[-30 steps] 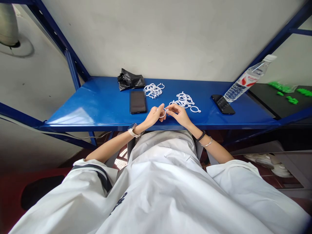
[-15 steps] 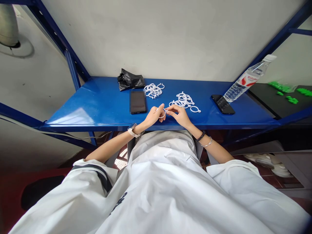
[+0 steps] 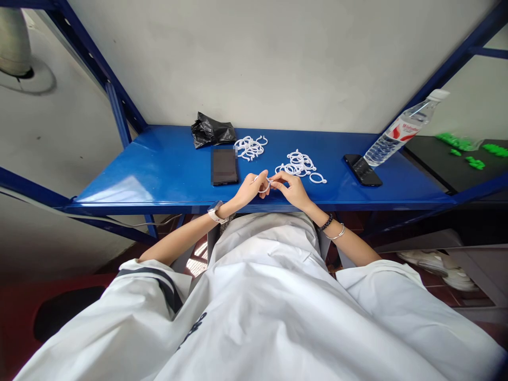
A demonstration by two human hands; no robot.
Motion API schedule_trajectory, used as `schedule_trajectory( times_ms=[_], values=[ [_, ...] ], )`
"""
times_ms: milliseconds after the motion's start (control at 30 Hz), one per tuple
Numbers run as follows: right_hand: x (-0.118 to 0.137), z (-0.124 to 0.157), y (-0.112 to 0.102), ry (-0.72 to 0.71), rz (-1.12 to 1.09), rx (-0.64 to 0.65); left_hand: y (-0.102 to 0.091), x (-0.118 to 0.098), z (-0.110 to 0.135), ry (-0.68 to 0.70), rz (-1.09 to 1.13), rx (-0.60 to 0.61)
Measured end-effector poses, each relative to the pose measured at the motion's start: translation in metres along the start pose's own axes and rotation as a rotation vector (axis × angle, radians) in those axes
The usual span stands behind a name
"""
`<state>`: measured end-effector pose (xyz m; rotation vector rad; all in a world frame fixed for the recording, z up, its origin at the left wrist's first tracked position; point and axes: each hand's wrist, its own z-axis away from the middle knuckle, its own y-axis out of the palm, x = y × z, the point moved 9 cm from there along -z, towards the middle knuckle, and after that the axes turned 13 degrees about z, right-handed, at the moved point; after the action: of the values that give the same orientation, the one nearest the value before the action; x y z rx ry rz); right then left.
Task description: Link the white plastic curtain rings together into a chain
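A white plastic ring is held between both hands at the front edge of the blue table. My left hand has its fingers closed around the ring's left side. The thumb and fingertips of my right hand pinch the ring's right side; the exact contact is partly hidden. Beyond the left hand lies a pile of white rings, some with a visible gap. Just past the right hand is a second pile of white rings, which look closed. A single ring lies at its right side.
On the blue table, a dark phone lies left of my hands, with a crumpled black bag behind it. To the right are another phone and an upright water bottle. Green pieces lie on a black surface.
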<state>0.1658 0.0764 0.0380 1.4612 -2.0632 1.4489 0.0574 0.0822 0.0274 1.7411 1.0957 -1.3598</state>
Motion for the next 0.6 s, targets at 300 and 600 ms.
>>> schedule_trajectory(
  times_ms=[300,600],
  values=[
    [-0.002,0.001,0.001,0.05,-0.122,-0.018,-0.003,-0.004,0.001,0.043,0.049,-0.048],
    [-0.012,0.0,-0.005,0.113,-0.187,-0.099,-0.003,0.001,-0.001,0.057,0.047,-0.066]
  ],
)
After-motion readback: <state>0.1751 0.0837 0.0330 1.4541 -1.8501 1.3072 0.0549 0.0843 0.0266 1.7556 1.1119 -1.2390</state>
